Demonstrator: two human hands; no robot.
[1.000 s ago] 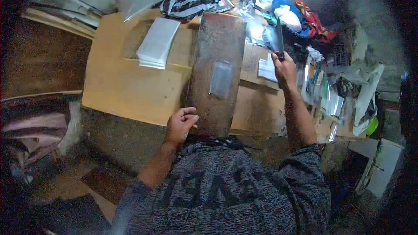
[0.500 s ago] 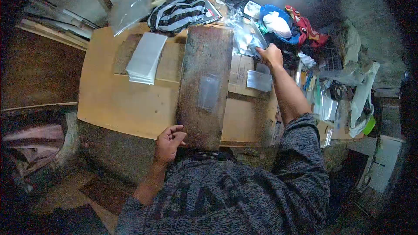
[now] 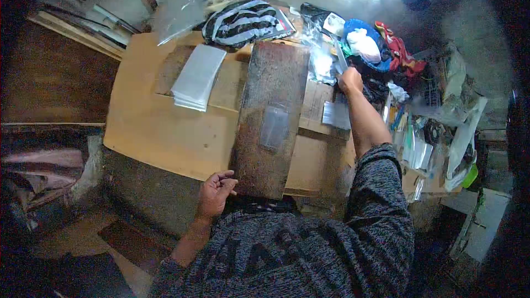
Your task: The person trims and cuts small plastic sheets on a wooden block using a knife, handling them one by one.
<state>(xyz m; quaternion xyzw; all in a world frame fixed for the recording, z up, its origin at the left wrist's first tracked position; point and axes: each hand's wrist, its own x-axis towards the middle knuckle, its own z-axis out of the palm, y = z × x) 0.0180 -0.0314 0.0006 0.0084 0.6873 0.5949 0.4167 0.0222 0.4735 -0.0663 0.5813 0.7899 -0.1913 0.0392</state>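
Note:
A long dark wooden board [image 3: 264, 80] lies across the near edge of the table, its close end by my shirt. On it rests a small clear plastic sheet or bag [image 3: 274, 127]. My left hand [image 3: 215, 194] is open beside the board's near left corner, loosely curled and holding nothing. Farther off to the right, my right hand [image 3: 351, 81] is closed around the lower end of a thin pale blade-like strip [image 3: 340, 55], which points up and away; its exact kind is unclear. Crumpled clear plastic [image 3: 322, 66] lies just left of that hand.
A stack of clear plastic sheets [image 3: 197, 80] lies left of the board, a smaller stack [image 3: 335, 115] right of it. Behind are a black-and-white striped bundle [image 3: 245, 24], a blue basket [image 3: 381, 58] and red cloth [image 3: 403, 55]. Clutter crowds the table's right end.
My right hand has turned and drawn slightly nearer, with the pale strip now standing up from it. The left hand keeps its pose. The whole view has shifted slightly.

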